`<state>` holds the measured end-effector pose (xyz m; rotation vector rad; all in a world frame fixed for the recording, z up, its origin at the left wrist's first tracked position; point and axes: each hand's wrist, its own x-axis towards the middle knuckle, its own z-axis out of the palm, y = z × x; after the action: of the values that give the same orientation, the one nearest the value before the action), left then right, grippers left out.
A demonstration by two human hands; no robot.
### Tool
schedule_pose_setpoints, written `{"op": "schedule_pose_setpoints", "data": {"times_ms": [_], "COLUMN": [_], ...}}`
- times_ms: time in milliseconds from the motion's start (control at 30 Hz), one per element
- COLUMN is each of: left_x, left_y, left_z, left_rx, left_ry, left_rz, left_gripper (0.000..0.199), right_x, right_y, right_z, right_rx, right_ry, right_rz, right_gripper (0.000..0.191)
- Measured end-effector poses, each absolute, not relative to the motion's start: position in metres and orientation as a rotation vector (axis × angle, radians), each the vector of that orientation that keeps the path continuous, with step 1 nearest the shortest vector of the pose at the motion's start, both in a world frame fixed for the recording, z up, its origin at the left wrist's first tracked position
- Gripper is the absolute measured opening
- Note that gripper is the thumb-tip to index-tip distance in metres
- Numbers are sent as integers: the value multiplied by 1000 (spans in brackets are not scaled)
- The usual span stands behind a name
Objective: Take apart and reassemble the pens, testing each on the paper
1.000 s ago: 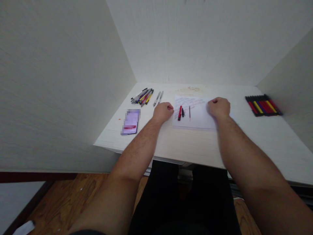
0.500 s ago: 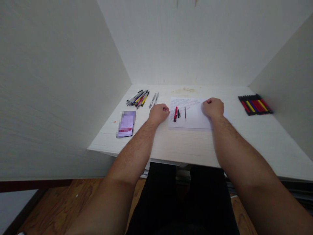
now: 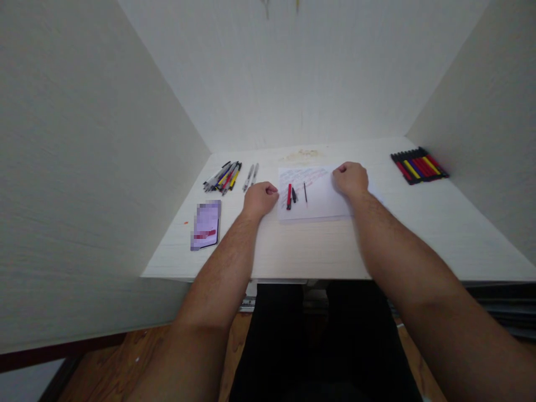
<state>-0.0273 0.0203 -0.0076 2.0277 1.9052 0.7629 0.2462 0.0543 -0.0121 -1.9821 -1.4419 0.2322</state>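
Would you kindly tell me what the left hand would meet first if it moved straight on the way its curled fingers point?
The left hand would probably meet the left edge of the paper first, though whether they touch now is unclear; beyond that lies the red pen barrel.

Indoor workspace: desk (image 3: 310, 251) between walls (image 3: 84, 167)

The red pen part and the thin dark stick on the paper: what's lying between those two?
A small black piece, perhaps a cap, lies between the red pen part and the thin dark stick, as the head view shows.
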Motion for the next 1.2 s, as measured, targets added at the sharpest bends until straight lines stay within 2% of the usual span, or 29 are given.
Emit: {"op": "schedule_pose_setpoints", "data": {"times_ms": [1200], "left_x": [-28], "left_y": [21], "left_z": [-8], "left_rx": [2041], "left_ry": [1929], "left_rz": [745], "left_gripper": [18], "right_x": [245], "right_y": [54], "right_z": [-11], "right_rx": [-2008], "right_ry": [-1434], "right_rz": [235], "right_gripper": [20]}}
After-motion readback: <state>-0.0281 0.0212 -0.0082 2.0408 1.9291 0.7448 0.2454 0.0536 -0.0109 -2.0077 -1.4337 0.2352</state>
